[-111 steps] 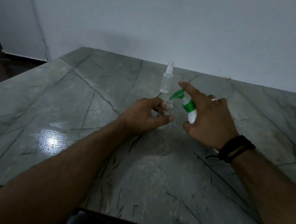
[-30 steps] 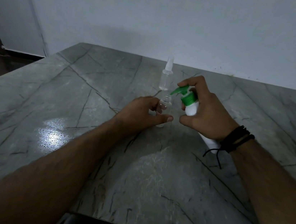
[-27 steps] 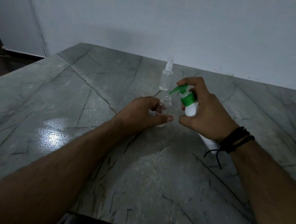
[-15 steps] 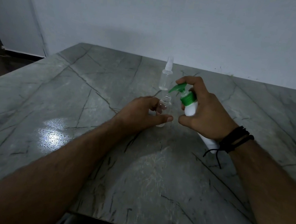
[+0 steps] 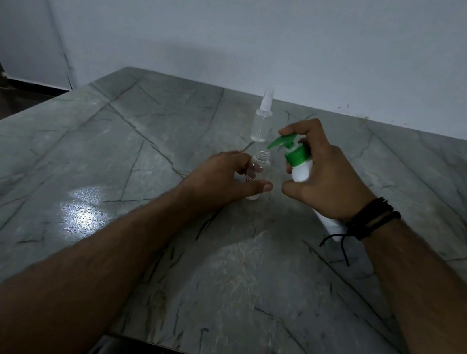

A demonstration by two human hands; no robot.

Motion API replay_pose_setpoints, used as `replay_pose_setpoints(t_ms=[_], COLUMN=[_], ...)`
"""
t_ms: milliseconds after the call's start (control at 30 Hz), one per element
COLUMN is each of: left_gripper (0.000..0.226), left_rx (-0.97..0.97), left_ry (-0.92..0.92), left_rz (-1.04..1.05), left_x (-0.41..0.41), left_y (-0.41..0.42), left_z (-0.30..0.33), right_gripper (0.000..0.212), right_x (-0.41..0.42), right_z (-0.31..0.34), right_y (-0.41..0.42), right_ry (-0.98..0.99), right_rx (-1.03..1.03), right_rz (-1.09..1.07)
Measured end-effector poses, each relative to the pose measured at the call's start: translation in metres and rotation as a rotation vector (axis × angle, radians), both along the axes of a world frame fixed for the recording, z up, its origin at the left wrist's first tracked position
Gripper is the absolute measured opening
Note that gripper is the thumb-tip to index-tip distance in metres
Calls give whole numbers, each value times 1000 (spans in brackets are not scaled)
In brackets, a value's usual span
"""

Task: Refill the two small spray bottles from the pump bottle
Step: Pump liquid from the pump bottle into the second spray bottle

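My left hand (image 5: 223, 180) curls around the uncapped spray bottle (image 5: 257, 174), upright near the middle of the marble table (image 5: 109, 160), thumb and fingers pinching its clear body. Behind it, toward the far edge, the capped spray bottle (image 5: 262, 121) stands apart. My right hand (image 5: 324, 177) grips the tilted pump bottle (image 5: 301, 169), forefinger on the green pump head (image 5: 285, 143), nozzle just above the open neck.

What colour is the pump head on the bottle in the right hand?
Green pump head, on a white bottle; head view.
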State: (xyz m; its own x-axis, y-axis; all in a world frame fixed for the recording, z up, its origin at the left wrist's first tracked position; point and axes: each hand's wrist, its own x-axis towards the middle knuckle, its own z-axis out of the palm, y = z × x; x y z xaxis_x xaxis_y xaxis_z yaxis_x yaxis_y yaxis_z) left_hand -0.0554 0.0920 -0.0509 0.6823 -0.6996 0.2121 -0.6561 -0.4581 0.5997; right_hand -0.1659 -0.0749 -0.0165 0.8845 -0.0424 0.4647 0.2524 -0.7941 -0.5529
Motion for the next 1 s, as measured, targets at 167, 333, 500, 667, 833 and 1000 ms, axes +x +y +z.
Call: replay_pose_setpoints(t_ms=[167,333,500,667,833,1000], left_gripper=[38,39,41,43,45,45], left_rx=[-15,-7,-16,-6,-12,-11], left_ry=[7,-4,-3,-5,-18,-7], left_rz=[2,11,15,18,8,5], left_x=[-1,-2,-2,-1,1,1], left_y=[1,1,1,0,1,1], left_z=[1,0,1,0,-2,-1], right_gripper=[75,71,73,72,72,71], right_x=[-1,-2,-2,-1,-2,-2], right_z=[0,1,0,0,0,0], right_y=[1,1,2,2,1,1], right_ry=[-14,-9,1,-4,-11,-14], right_rx=[-15,4,-10,-15,-10,-8], right_rz=[1,4,2,2,-2,0])
